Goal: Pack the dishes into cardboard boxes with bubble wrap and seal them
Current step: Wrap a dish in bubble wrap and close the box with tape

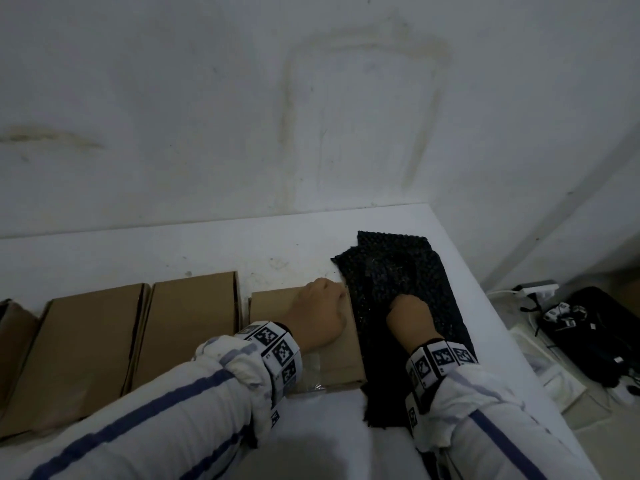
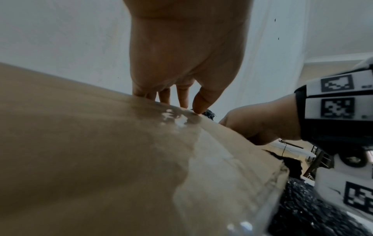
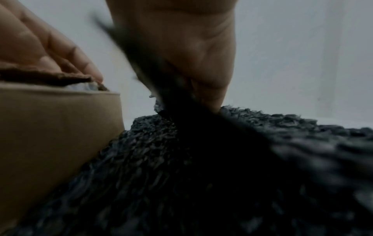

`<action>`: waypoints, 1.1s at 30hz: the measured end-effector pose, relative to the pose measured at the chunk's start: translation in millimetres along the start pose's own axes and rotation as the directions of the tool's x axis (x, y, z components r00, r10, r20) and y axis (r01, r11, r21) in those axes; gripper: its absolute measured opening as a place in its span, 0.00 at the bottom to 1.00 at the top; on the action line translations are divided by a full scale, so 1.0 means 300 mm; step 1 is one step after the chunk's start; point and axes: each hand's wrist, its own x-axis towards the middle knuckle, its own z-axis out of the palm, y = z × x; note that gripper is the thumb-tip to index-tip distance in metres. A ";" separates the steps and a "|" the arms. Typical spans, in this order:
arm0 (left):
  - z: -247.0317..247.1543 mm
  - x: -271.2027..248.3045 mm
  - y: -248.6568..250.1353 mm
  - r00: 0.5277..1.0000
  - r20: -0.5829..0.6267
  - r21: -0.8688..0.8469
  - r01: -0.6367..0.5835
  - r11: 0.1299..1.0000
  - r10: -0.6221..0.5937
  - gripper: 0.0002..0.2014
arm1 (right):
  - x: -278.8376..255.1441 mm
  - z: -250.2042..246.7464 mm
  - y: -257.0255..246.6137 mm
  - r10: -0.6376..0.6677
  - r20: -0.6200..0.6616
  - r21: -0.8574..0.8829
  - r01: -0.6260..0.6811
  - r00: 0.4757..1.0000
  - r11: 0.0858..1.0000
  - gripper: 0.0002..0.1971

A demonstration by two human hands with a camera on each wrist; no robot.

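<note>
On the white table (image 1: 214, 247), flat brown cardboard boxes are laid in a row. At the far left, a part of one brown box (image 1: 14, 327) is seen at the picture's edge. Next to it, two more flat brown cardboard boxes (image 1: 86, 344) (image 1: 188, 323) are laid side by side, just touching.

Further right, a smaller brown cardboard box with clear tape on it (image 1: 346, 355) is pressed down by the left hand (image 1: 317, 320). The fingers (image 2: 182, 97) are bent over the box's far edge, and the thumb tip is set on the taped top. A white sleeve with blue stripes (image 1: 166, 420) is worn on that arm.

Just beside this box, a sheet of black bubble wrap (image 1: 391, 268) is spread on the table. A fold of it is pinched by the right hand (image 1: 410, 318), seen best in the right wrist view.

At the far right, on the floor, a black bag with cables (image 1: 595, 337) is seen. No dishes can be made out.
</note>
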 end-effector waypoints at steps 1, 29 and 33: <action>0.001 0.002 0.001 1.000 -0.022 -0.030 -0.019 0.999 0.018 0.19 | 0.000 -0.019 0.001 -0.004 -0.016 0.034 0.005 1.000 0.999 0.10; -0.623 -0.791 -0.634 0.636 -0.476 -0.744 0.076 0.663 -0.607 0.10 | -0.531 0.095 -1.215 -0.802 0.247 0.391 0.701 0.544 0.596 0.27; -0.711 -1.021 -0.802 0.573 -0.491 -0.728 0.143 0.671 -0.656 0.05 | -0.664 0.234 -1.459 -0.810 0.152 0.488 0.669 0.567 0.560 0.15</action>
